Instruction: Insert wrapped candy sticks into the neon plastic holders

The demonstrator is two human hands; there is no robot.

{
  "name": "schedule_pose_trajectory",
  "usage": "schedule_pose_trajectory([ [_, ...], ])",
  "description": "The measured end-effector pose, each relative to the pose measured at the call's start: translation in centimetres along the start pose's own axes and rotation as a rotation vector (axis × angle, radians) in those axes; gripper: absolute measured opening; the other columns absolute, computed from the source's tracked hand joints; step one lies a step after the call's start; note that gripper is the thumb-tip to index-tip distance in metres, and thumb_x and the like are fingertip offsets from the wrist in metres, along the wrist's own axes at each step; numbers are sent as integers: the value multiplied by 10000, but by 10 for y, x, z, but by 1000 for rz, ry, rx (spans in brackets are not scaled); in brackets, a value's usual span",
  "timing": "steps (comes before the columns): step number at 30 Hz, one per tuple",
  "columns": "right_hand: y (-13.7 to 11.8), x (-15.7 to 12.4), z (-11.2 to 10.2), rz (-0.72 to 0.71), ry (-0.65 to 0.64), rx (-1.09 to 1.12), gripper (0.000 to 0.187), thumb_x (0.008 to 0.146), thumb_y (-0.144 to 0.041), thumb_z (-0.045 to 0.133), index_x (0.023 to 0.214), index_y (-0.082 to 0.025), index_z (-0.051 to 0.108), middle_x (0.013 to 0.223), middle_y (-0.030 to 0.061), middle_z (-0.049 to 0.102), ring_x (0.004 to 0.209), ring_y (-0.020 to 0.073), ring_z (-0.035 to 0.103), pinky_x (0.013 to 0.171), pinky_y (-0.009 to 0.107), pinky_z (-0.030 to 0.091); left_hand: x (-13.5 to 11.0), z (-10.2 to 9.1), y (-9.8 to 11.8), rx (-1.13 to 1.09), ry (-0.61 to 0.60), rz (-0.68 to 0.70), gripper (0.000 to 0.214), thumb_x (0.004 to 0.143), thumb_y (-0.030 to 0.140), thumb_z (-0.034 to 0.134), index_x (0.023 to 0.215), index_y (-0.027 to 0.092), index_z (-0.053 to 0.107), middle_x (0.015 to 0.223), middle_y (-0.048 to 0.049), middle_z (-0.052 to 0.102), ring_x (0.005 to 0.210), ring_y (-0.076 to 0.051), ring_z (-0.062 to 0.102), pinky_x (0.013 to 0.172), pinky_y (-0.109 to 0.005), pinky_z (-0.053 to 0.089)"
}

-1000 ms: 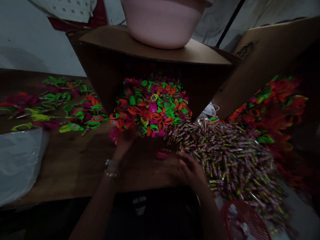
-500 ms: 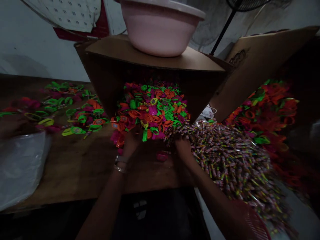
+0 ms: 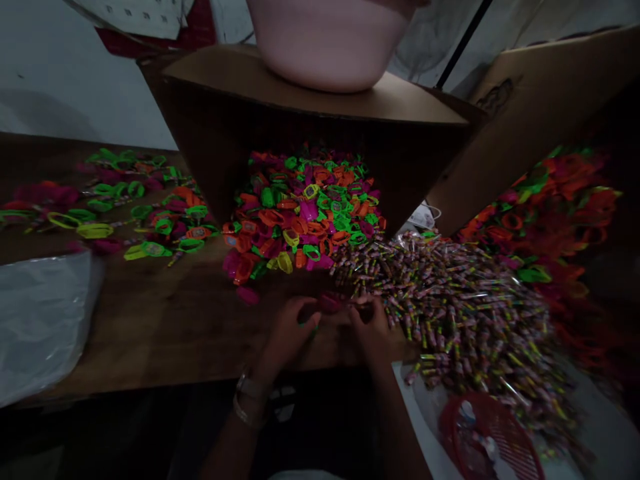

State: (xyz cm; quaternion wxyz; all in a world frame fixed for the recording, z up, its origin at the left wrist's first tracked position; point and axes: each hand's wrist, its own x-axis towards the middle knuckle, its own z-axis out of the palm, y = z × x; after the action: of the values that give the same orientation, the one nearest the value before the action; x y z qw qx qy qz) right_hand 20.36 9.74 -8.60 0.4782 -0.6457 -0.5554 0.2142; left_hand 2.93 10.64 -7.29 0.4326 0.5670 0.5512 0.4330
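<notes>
My left hand, with a watch and a bracelet at the wrist, is curled over the table edge side. Bits of bright green show at its thumb, but what it grips is mostly hidden. My right hand pinches what looks like a thin wrapped candy stick, blurred. Between the hands a magenta toy watch lies on the wooden table. Beyond them, a heap of green, orange, magenta and yellow toy watches spills from a cardboard box. A large pile of wrapped candy sticks spreads right of my right hand.
More toy watches lie at the left and in a heap at the far right. A clear plastic bag rests at the left edge. A pink basin stands on the box. A red basket sits lower right.
Both hands have drawn back toward me from the two piles and come closer together. The view has tipped down, bringing the red basket further into sight.
</notes>
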Motion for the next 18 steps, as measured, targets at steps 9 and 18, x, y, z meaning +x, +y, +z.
schedule_pose_trajectory([
  [9,-12,-42,17,381,-288,554,225,677,-340,685,823,-199,589,642,-29,642,557,140,616,549,261,505,-21,-9,-11,263,-86,66,92,669,172,654,745,199,698,960,-89,685,933,-247,614,858,-374,463],
  [18,-36,-34,-3,495,-307,826,280,671,-298,754,929,-223,672,807,-6,711,690,120,641,625,223,517,-35,-24,28,-241,-241,-92,335,717,254,662,1046,192,666,1155,-100,675,1033,-244,636,929,-387,486],
])
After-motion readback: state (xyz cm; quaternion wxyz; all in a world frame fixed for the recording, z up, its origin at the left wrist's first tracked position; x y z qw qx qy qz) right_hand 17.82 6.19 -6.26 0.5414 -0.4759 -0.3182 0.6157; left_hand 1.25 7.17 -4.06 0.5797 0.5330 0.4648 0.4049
